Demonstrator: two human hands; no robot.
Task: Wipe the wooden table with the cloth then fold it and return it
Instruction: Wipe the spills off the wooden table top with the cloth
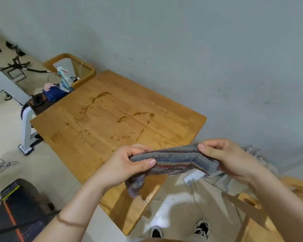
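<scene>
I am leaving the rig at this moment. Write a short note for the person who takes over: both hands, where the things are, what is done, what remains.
Left hand: grips one end of the striped cloth.
Right hand: pinches the other end.
The cloth is bunched and held in the air over the near edge of the wooden table; its left end hangs down.
Done: the cloth is in hand.
Brown spills lie on the table top, so wiping looks not yet done.
Left: wipe the table, fold the cloth, return it.
</scene>
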